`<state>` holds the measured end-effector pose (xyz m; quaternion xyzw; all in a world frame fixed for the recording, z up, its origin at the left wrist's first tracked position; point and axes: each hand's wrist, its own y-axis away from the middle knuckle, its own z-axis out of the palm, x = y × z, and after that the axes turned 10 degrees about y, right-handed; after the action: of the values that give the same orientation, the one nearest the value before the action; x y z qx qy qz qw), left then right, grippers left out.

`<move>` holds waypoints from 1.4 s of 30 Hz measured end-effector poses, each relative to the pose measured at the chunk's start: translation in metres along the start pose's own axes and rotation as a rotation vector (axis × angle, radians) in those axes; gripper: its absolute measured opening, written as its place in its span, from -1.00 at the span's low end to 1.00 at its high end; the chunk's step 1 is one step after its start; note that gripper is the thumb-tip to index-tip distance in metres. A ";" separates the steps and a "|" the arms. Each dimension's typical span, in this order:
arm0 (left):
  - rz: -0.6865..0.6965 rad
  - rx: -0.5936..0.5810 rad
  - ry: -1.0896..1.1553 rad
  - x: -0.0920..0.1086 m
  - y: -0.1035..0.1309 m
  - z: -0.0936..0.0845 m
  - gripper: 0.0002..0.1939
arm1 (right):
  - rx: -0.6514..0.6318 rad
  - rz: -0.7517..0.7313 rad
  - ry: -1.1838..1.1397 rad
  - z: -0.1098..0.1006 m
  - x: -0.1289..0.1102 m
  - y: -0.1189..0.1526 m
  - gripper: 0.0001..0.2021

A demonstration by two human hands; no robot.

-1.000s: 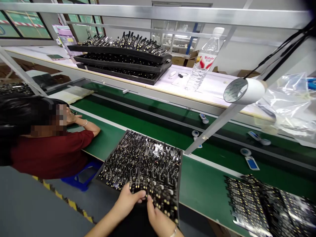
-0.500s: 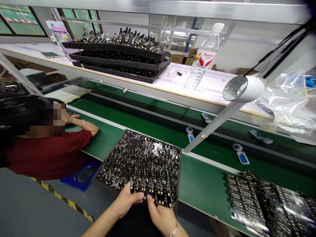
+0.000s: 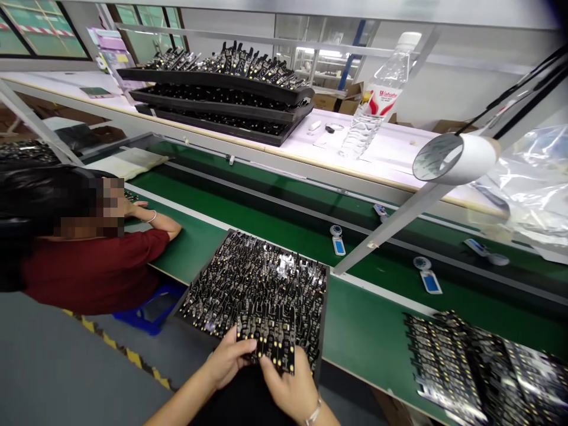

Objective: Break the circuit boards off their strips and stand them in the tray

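Head view: black board panel [image 3: 266, 331] pinched between left hand [image 3: 228, 360] and right hand [image 3: 293, 381], grip firm on both sides, thumbs on top. Panel held above near part of tray [image 3: 326, 305], which is overhung past desk [image 3: 359, 325] edge. Step judged as panel handling; even two-handed support probably called for next. Panel flat, stiff-looking, yellow-dotted, far edge jagged; tray boards [image 3: 252, 272] slim, densely packed, partly glossy.

Panel of circuit boards [image 3: 266, 334], near: black, spotted pale yellow. Conveyor belt [image 3: 284, 226]: green. Shirt [image 3: 97, 272], left: dark red. Floor tape [image 3: 110, 343], left: yellow-and-black stripes. Stool [image 3: 148, 324]: blue. Bottle label [image 3: 380, 102], far: red, white.
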<state>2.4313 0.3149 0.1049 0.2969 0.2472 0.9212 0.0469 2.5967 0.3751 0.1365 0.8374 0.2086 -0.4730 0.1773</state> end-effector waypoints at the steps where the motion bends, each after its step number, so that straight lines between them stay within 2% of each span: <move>1: -0.006 -0.009 -0.009 0.001 0.001 -0.001 -0.55 | 0.033 0.056 -0.066 0.003 0.004 0.003 -0.69; 3: -0.035 -0.013 -0.045 0.002 0.002 0.001 -0.47 | 0.059 0.093 -0.113 0.007 0.010 0.006 -0.65; 5: -0.039 0.034 -0.096 0.004 0.002 0.005 -0.44 | 0.065 0.048 -0.045 0.009 0.012 0.006 -0.66; 10: 0.070 0.124 -0.244 0.003 -0.002 0.015 -0.47 | -0.061 -0.134 0.354 0.005 -0.001 -0.004 -0.66; 13: 0.164 0.158 -0.338 -0.003 -0.010 0.013 -0.61 | -0.043 -0.138 0.565 0.007 -0.008 -0.007 -0.67; 16: 0.231 0.142 -0.342 -0.007 -0.014 0.005 -0.70 | -0.060 -0.126 0.437 0.010 -0.008 -0.010 -0.65; 19: 0.093 0.050 -0.135 -0.006 -0.010 -0.002 -0.69 | -0.146 -0.102 0.299 0.010 -0.002 -0.014 -0.66; 21: 0.023 0.063 -0.044 -0.004 -0.006 -0.004 -0.69 | -0.183 -0.089 0.293 0.009 0.002 -0.016 -0.66; 24: 0.006 0.116 -0.066 0.001 -0.002 -0.003 -0.61 | -0.206 -0.107 0.201 0.007 0.007 -0.020 -0.61; 28: 0.018 0.053 -0.067 0.008 -0.004 -0.003 -0.50 | -0.287 -0.105 0.095 0.010 0.014 -0.026 -0.52; 31: 0.086 0.009 -0.096 0.013 -0.011 -0.006 -0.43 | -0.331 -0.094 0.071 0.018 0.020 -0.034 -0.46; 34: 0.192 0.053 -0.311 0.022 -0.023 -0.007 -0.48 | -0.339 -0.079 0.103 0.022 0.023 -0.047 -0.40; 38: 0.396 0.106 -0.656 0.043 -0.043 -0.004 -0.49 | -0.259 -0.019 0.294 0.018 0.016 -0.067 -0.40; 42: 0.460 0.101 -0.691 0.054 -0.052 -0.004 -0.50 | -0.168 0.036 0.514 0.013 -0.001 -0.075 -0.43</move>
<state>2.3816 0.3717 0.1054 0.6379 0.1888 0.7406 -0.0947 2.5482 0.4319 0.1239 0.9161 0.2702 -0.2226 0.1956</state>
